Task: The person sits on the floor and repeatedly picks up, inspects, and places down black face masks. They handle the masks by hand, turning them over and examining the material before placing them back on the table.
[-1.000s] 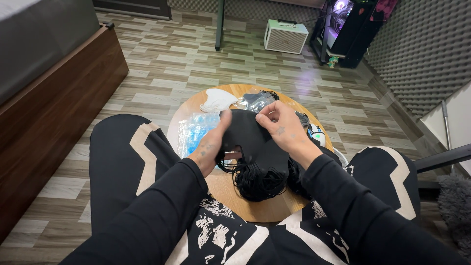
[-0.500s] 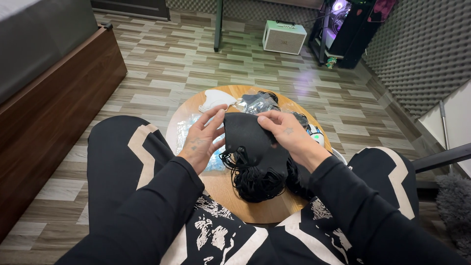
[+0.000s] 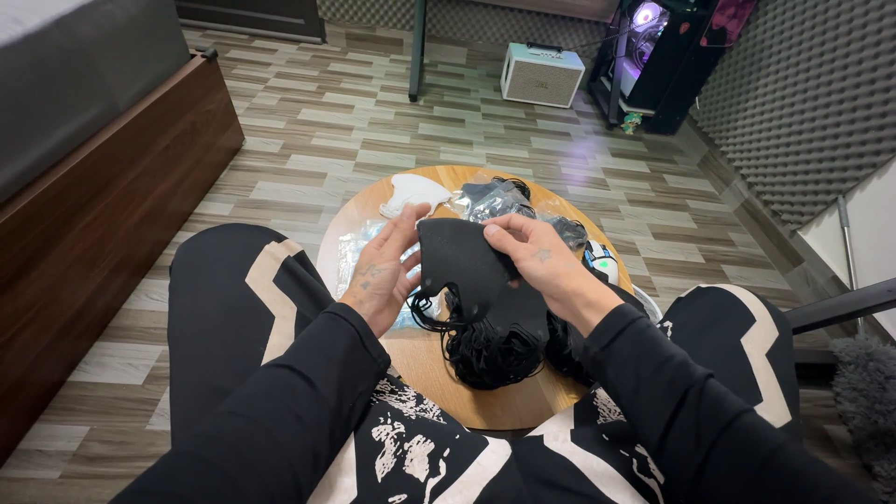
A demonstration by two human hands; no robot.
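My right hand (image 3: 546, 266) pinches the black mask (image 3: 462, 266); left hand (image 3: 381, 275) open against its edge. Pile (image 3: 495, 345) beneath it probably more masks, tangled, hard to tell.

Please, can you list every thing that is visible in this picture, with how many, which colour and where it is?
black face mask: one, black, held between both hands above the table
pile of black masks: one pile, black, on the table under the hands
white mask: one, white, far left of the table
clear plastic bags: several, transparent, on the table
round table: one, light wood, between the knees
small speaker box: one, white, on the floor
bed frame: one, dark wood, left
left hand: one, on the mask's left edge
right hand: one, gripping the mask's right side
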